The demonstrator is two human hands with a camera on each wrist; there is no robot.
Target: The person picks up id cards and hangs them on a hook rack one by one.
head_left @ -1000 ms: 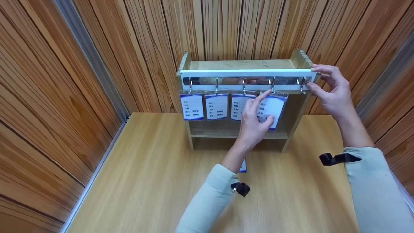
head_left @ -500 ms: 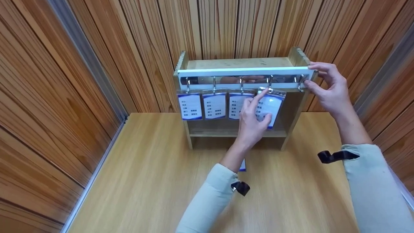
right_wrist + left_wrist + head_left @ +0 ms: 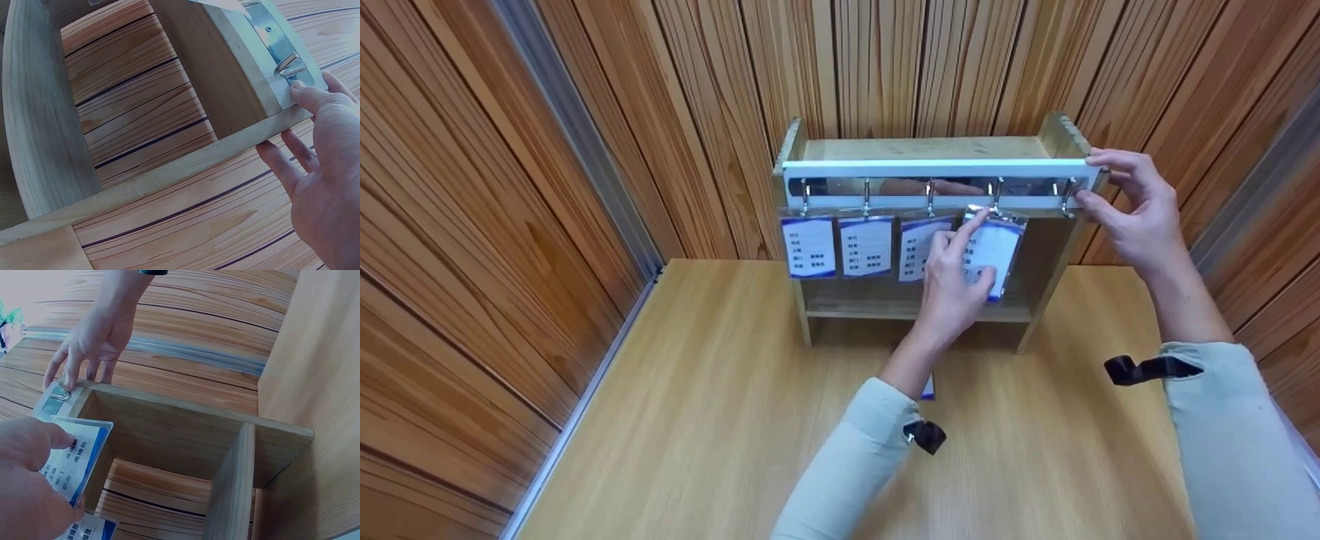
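Note:
A white rail [image 3: 885,168] with several metal hooks runs across the front of a small wooden shelf [image 3: 922,148]. ID badges in clear sleeves hang from its left hooks, such as the leftmost badge [image 3: 810,247]. My left hand [image 3: 951,289] holds a tilted badge [image 3: 1006,244] at the fourth hook [image 3: 997,191], index finger at its top edge and thumb lower down. Whether the sleeve's slot is over that hook is hidden by the finger. My right hand [image 3: 1147,210] grips the rail's right end against the shelf, thumb in front beside the last hook [image 3: 288,66].
On the wooden table [image 3: 720,405] lies another card [image 3: 928,387], mostly covered by my left forearm. Wood-plank walls [image 3: 877,67] stand behind and at both sides. A black strap [image 3: 1151,369] sticks out from the right sleeve, another from the left.
The view shifts slightly. Both hands keep nearly the same places, and the tilted badge stays at the fourth hook with the left index finger at its top.

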